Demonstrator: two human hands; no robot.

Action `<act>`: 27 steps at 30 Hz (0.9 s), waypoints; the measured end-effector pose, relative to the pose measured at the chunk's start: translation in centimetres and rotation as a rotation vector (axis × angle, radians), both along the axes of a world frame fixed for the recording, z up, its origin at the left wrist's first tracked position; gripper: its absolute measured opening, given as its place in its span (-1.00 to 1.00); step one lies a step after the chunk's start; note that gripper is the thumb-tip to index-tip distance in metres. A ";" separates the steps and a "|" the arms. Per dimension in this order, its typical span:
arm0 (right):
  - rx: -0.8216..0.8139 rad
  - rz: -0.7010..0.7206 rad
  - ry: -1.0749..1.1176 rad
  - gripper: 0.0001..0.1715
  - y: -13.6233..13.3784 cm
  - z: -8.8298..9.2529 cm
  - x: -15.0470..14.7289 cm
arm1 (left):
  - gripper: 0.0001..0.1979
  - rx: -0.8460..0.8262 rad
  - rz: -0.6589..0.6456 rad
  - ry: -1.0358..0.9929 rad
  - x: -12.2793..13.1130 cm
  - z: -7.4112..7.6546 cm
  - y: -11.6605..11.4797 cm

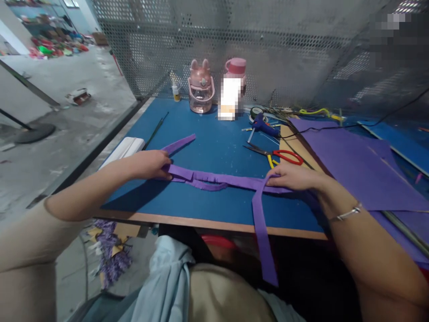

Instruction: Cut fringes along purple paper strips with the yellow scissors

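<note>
While the left hand [147,164] at 9 o'clock and right hand [295,175] at 3 o'clock, well apart, clamp the purple strip [221,181] against the table [214,134], uneven pull may tear it. Its tail [263,241] overhangs at 6 o'clock; weight may skew it.

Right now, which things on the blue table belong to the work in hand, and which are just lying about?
In hand: long purple fabric strips, held by the left hand and right hand.
Lying about: red-handled scissors, blue glue gun, pink eared plastic bottle, large purple fabric sheet, white flat block.
</note>
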State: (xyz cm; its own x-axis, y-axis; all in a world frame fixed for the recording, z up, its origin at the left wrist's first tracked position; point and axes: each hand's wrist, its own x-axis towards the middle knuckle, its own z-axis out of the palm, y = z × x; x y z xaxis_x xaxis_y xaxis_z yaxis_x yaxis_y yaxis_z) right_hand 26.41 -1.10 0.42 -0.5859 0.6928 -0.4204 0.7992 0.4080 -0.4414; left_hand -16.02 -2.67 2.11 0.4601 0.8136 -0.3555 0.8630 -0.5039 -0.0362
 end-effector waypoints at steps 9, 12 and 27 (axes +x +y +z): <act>0.231 -0.148 -0.053 -0.60 -1.3 0.0 -1.4 | -0.75 0.396 0.213 0.052 0.1 1.8 -1.4; 0.294 -0.183 -0.032 -0.54 -1.9 0.4 -1.2 | -0.67 0.413 0.096 -0.130 3.0 1.0 -2.2; -0.020 -0.234 0.345 -0.54 -1.4 0.4 1.4 | -0.77 0.011 0.033 -0.036 4.9 5.0 -1.5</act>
State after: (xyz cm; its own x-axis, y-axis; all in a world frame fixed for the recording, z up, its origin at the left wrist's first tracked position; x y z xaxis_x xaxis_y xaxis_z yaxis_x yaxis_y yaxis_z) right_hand 27.85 -2.47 0.87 -0.5221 0.8177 -0.2424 0.6735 0.2209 -0.7054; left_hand -11.13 -4.14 7.12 0.4456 0.8322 -0.3299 0.8798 -0.4753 -0.0108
